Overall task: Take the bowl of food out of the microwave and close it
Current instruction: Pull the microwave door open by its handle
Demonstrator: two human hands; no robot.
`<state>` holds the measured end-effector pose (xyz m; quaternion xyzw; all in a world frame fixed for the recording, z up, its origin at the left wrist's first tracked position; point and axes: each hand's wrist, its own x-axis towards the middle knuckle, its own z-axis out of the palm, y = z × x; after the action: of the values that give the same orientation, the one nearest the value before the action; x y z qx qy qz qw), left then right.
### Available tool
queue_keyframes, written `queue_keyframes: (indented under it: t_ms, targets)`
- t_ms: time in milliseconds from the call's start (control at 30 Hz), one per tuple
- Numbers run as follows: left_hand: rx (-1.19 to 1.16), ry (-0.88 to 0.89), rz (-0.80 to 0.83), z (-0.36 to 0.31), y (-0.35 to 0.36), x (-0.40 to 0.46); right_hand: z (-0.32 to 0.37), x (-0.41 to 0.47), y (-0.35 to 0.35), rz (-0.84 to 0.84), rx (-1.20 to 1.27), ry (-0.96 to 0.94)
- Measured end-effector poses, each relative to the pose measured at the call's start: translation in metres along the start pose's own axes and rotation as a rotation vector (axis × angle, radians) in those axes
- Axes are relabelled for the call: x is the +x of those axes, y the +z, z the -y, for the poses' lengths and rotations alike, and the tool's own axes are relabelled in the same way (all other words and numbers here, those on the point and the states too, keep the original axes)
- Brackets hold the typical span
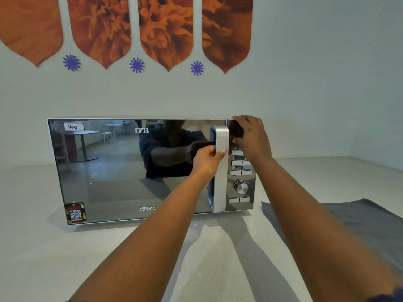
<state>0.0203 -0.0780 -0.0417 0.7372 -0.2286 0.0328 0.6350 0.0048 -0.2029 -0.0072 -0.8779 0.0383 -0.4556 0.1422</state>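
Observation:
A silver microwave [104, 166] with a mirrored door stands on the counter against the wall, its door flush with the front. My left hand [208, 159] is wrapped around the vertical silver door handle [220, 184] at mid-height. My right hand [250, 138] rests flat on the upper right corner of the microwave, over the top of the control panel [241, 186]. The mirrored door hides the inside, so no bowl of food shows.
A grey cloth [359, 225] lies on the pale counter [43, 258] to the right of the microwave. The wall behind carries orange petal-shaped decorations and small blue flower stickers. A corner of the room lies at the far right.

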Motion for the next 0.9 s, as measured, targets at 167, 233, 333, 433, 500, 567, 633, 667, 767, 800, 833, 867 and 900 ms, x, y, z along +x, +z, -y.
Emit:
queue_keyframes:
  t_ms: [167,233,333,433,500,567,633,667,767,800,833,867,900]
  targets:
    - [0.045,0.030,-0.070,0.001,0.004,-0.001,-0.002,0.000,0.001,0.010,-0.009,-0.006]
    - [0.053,0.044,-0.098,0.002,0.006,-0.001,-0.002,0.001,0.001,0.008,-0.008,-0.005]
    - [0.058,0.054,-0.133,0.003,0.008,-0.001,-0.002,0.001,0.000,0.008,-0.010,-0.010]
    - [0.080,0.066,-0.169,0.003,0.010,-0.003,-0.002,0.001,0.000,0.011,-0.008,-0.006]
    - [0.081,0.071,-0.184,0.003,0.011,-0.002,-0.002,0.002,0.000,0.011,-0.010,-0.007]
    - [0.085,0.077,-0.201,0.004,0.012,-0.002,-0.003,0.002,0.000,0.013,-0.015,-0.010]
    - [0.094,0.084,-0.217,0.004,0.012,-0.002,-0.003,0.002,0.000,0.010,-0.014,-0.010]
    - [0.102,0.088,-0.223,0.005,0.013,-0.001,-0.002,0.002,0.000,0.007,-0.013,-0.010]
    - [0.118,0.101,-0.235,0.007,0.013,0.000,-0.002,0.002,0.002,0.010,-0.015,-0.005]
    - [0.120,0.105,-0.238,0.007,0.013,0.001,-0.002,0.002,0.002,0.010,-0.015,-0.004]
    - [0.127,0.106,-0.240,0.007,0.014,0.001,-0.003,0.002,0.002,0.010,-0.015,-0.005]
    - [0.136,0.108,-0.241,0.007,0.014,0.001,-0.003,0.002,0.001,0.008,-0.016,-0.007]
    - [0.142,0.111,-0.243,0.007,0.014,0.001,-0.003,0.003,0.001,0.006,-0.017,-0.008]
